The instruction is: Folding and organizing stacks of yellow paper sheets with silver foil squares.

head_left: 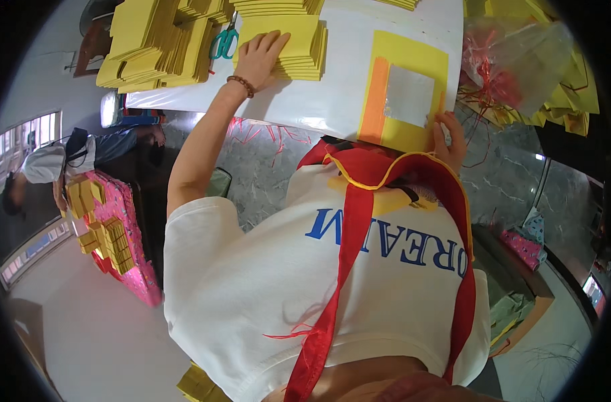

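Note:
My left hand (260,59) lies on top of a stack of folded yellow paper pieces (298,41), fingers stretched flat over the upper sheet. A beaded bracelet circles that wrist. At the table's near edge, my right hand (451,142) is curled at the near right corner of a yellow sheet (412,48). Something small and pale shows between its fingers, too small to name. On this sheet lie an orange strip (374,99) and a grey-silver rectangle (410,96). Green-handled scissors (225,43) rest just left of the stack my left hand touches.
More yellow stacks (161,47) fill the white table's (349,63) left side. At right are a clear plastic bag (516,63) with red strings and loose yellow sheets. Another person (84,151) is at far left by a pink-covered table (128,221) bearing yellow bundles.

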Demonstrator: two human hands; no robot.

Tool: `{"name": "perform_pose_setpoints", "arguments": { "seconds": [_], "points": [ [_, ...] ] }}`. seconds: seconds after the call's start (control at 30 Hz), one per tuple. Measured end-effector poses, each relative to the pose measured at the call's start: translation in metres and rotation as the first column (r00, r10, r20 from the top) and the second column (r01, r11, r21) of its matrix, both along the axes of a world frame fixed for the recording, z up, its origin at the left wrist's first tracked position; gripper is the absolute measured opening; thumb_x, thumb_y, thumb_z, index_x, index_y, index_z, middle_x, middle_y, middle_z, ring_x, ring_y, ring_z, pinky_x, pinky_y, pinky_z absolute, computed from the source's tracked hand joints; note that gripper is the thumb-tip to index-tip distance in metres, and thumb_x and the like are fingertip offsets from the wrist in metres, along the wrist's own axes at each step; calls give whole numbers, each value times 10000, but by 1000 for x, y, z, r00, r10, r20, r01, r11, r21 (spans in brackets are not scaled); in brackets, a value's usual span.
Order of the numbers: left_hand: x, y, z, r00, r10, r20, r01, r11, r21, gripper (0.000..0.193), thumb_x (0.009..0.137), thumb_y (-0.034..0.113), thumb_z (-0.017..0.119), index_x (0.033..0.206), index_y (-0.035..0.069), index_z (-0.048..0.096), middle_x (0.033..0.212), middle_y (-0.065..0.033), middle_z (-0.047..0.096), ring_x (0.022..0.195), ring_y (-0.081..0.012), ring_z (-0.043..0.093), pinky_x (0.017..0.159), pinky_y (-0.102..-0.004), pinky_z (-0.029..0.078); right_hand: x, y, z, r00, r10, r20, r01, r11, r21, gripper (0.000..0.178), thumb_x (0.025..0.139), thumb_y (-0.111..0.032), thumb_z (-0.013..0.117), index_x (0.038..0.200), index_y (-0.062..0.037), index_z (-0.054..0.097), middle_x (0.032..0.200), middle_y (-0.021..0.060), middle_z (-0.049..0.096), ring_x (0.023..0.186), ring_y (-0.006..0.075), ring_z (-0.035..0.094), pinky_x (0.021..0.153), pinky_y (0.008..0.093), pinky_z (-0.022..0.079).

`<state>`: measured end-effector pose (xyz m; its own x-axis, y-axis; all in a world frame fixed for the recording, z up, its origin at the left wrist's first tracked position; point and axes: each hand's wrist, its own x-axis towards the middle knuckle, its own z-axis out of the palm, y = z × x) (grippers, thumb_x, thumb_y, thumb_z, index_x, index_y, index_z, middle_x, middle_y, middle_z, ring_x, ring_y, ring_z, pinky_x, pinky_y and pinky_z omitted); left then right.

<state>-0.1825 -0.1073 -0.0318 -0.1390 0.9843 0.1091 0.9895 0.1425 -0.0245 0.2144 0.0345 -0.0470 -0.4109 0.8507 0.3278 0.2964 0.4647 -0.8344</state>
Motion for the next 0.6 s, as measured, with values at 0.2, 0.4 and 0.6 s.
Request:
{"name": "perform_pose_setpoints", "arguments": {
  "seconds": [0.2,0.4,0.6],
  "points": [
    [3,2,20,1000,0,-9,0,1000,-20,832,647,208,668,1388,210,287,1397,-108,320,1255,-308,322,1014,-501,241,9,2,-6,976,101,195,-146,962,230,203,762,-103,650,962,-68,646,1022,86,635,1034,299,554,914,391,409],
    [76,21,45,969,-220,110,197,962,189,684,690,160,623,1334,150,392,1307,-146,416,1143,-321,422,929,-448,346,9,1,-13,967,89,239,-148,959,243,200,743,-113,656,941,-80,655,1021,74,634,996,299,566,883,381,422],
    [187,32,15,712,-627,317,576,779,248,515,706,292,681,1147,69,537,1026,-97,534,910,-264,516,765,-391,429,8,-2,-19,980,92,175,-117,983,143,176,736,-120,661,907,-80,670,1034,90,626,976,274,580,852,354,443]
  ]
}}
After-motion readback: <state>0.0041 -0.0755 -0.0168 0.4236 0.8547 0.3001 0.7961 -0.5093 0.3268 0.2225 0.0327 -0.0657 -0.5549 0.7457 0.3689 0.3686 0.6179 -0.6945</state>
